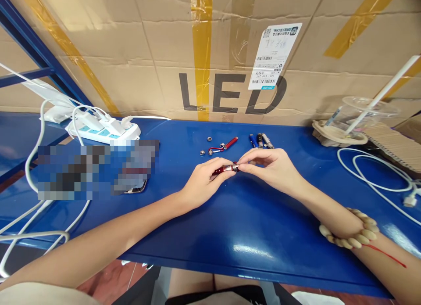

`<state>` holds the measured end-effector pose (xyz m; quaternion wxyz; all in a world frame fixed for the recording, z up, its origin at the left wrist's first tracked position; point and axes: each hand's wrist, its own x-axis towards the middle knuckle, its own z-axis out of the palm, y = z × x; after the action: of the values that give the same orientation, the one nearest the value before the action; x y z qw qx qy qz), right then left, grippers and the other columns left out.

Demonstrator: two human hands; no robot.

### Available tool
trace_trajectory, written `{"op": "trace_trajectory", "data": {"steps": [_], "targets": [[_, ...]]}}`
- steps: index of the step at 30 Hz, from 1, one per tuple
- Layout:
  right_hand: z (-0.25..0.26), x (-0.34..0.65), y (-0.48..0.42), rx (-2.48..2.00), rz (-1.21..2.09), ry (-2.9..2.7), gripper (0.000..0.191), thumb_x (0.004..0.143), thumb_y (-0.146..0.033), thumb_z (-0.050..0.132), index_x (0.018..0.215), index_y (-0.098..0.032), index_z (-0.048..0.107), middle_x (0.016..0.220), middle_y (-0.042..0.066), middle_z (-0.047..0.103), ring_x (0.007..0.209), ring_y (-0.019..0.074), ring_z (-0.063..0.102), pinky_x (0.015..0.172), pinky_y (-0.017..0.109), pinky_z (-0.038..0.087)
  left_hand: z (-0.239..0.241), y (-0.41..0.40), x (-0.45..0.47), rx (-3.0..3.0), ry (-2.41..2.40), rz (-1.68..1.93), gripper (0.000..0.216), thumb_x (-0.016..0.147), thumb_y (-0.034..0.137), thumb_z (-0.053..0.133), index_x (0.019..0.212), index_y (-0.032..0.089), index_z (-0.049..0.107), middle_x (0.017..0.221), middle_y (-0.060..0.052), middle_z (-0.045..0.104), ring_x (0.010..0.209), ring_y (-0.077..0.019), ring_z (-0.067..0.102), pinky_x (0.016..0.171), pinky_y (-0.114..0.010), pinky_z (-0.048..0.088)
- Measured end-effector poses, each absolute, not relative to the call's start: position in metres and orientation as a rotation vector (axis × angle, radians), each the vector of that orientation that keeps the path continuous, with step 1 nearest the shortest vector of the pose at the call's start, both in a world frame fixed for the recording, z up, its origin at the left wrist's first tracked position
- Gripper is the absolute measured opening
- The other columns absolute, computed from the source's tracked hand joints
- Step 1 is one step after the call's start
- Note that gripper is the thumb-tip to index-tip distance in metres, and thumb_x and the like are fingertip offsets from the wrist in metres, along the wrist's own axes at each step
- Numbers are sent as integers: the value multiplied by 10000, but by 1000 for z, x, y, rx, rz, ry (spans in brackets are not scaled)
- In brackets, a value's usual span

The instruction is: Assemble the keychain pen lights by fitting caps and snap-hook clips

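My left hand point(205, 180) is closed around a small red metal penlight point(226, 168), which lies nearly level above the blue tabletop. At its right end, which looks silver and dark, the fingertips of my right hand point(268, 162) are pinched together. What exactly sits between those fingertips is partly hidden. Just beyond my hands lie a red tube point(230, 142), a silver ring point(209, 139), a small silver cap point(202, 152) and a thin red clip-like part point(215, 151). Behind my right hand are blue point(253, 141), black point(259, 140) and silver point(267, 141) penlights, side by side.
A large cardboard box point(158, 41) stands along the back of the blue table point(210, 235). To the left are a white power strip point(108, 133), cables and a phone point(136, 188). A clear plastic cup point(357, 114) in a holder, a notebook point(391, 142) and a white cable point(360, 171) are right.
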<state>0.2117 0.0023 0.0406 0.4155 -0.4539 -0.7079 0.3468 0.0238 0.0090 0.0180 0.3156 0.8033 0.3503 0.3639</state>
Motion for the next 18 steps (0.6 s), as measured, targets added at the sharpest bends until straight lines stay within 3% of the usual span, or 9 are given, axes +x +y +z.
{"op": "trace_trajectory", "data": {"steps": [11, 18], "targets": [[32, 214, 9, -1222, 1134, -1724, 396, 540, -467, 783, 757, -162, 652, 643, 16, 641, 584, 138, 598, 579, 269, 495, 12, 11, 21, 2160, 820, 938, 201, 850, 288, 525, 987, 200, 643, 913, -15, 692, 748, -106, 624, 722, -196, 484], [32, 208, 3, -1192, 803, -1786, 350, 640, -484, 725, 775, -168, 661, 801, 51, 651, 584, 118, 566, 485, 241, 438, 15, 12, 22, 2114, 866, 952, 187, 857, 248, 497, 924, 169, 653, 842, -13, 686, 714, -99, 597, 674, -182, 464]]}}
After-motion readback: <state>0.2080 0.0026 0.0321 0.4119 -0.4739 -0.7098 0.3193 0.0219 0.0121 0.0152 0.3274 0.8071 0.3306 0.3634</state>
